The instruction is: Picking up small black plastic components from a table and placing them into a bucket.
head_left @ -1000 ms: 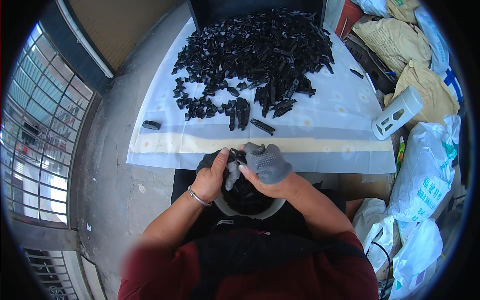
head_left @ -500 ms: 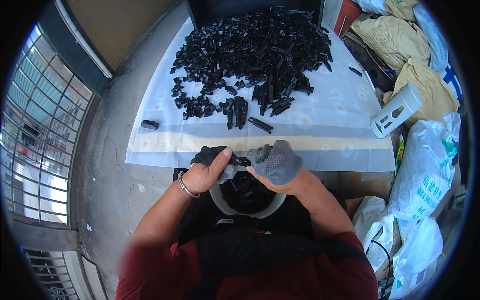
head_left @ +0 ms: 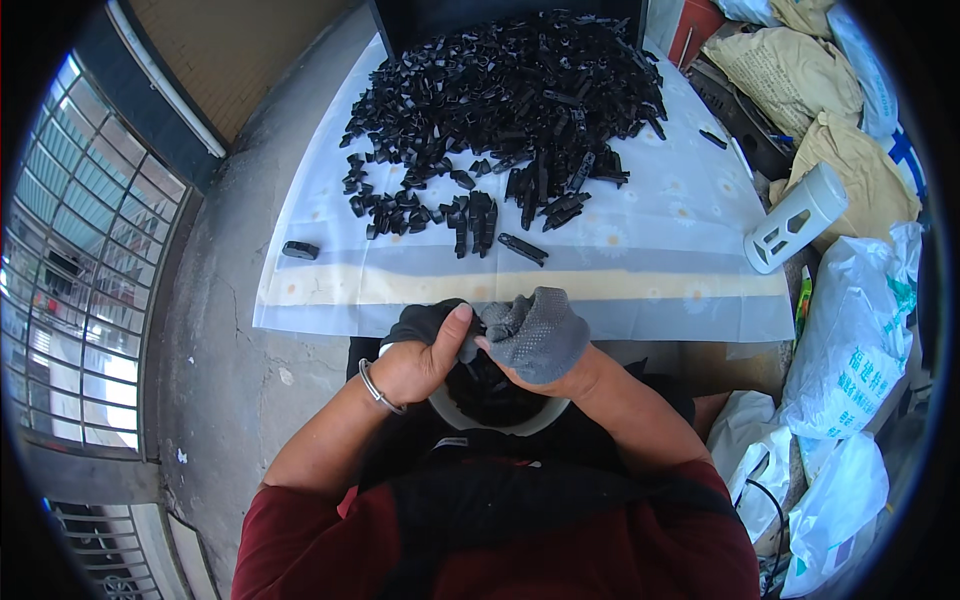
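Observation:
My left hand (head_left: pixel 428 345), in a dark glove that leaves the thumb bare, and my right hand (head_left: pixel 538 335), in a grey dotted glove, meet just past the table's front edge. Both are closed on a small black plastic part (head_left: pixel 479 328), most of which the fingers cover. Below them, a pale round bucket (head_left: pixel 535 424) with black parts inside sits at my lap. Beyond the hands, one loose elongated black part (head_left: pixel 522 249) lies on the table, and a short one (head_left: pixel 300 250) lies at its left side.
A large heap of black plastic parts (head_left: pixel 500 100) covers the far table, spilling from a dark box (head_left: pixel 395 30). A patterned cloth (head_left: pixel 620 288) covers the tabletop. A white cylinder with cutouts (head_left: pixel 795 218) stands tilted at the right edge, near stacked sacks (head_left: pixel 845 330). A barred window (head_left: pixel 90 250) is left.
My hands have drawn closer together, the right one moving left. The black part, plainly visible between them before, is now mostly covered by the fingers.

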Demonstrator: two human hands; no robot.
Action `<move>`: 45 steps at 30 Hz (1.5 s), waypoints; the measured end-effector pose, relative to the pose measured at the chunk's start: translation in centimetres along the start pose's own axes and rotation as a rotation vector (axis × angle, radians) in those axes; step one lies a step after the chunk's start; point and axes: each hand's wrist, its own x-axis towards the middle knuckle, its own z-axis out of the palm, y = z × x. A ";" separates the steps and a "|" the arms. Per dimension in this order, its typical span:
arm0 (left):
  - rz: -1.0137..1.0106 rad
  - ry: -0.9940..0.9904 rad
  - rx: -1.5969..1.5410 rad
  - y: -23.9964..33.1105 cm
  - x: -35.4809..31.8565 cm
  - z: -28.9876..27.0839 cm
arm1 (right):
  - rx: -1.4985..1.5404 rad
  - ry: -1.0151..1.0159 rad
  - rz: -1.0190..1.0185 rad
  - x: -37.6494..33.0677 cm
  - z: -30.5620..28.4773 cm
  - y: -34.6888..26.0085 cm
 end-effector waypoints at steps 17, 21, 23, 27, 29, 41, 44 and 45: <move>-0.006 -0.103 0.116 -1.4 1.1 -1.2 | 0.184 -0.284 0.157 1.4 -2.0 0.2; 0.093 0.420 0.678 -5.6 5.9 -3.7 | -0.048 -0.176 0.286 1.6 -1.3 2.7; 0.140 0.472 0.798 -8.3 8.6 -4.1 | -0.241 -0.071 0.271 1.7 -0.4 4.5; 0.104 0.365 0.875 -8.2 9.8 -2.5 | -0.206 -0.177 0.382 1.6 0.1 5.4; 0.112 0.359 0.837 -8.2 9.0 -2.2 | -0.160 -0.273 0.378 1.8 -0.4 4.9; -0.189 0.345 0.006 -6.4 4.8 -2.8 | -0.194 -0.202 0.470 -0.3 -0.6 5.9; -0.239 0.249 -0.471 -4.7 3.1 -1.4 | -0.050 -0.328 0.592 0.6 -1.0 4.2; -0.292 0.275 -0.563 -3.9 2.8 -0.6 | 0.048 -0.168 0.468 0.4 -0.6 3.6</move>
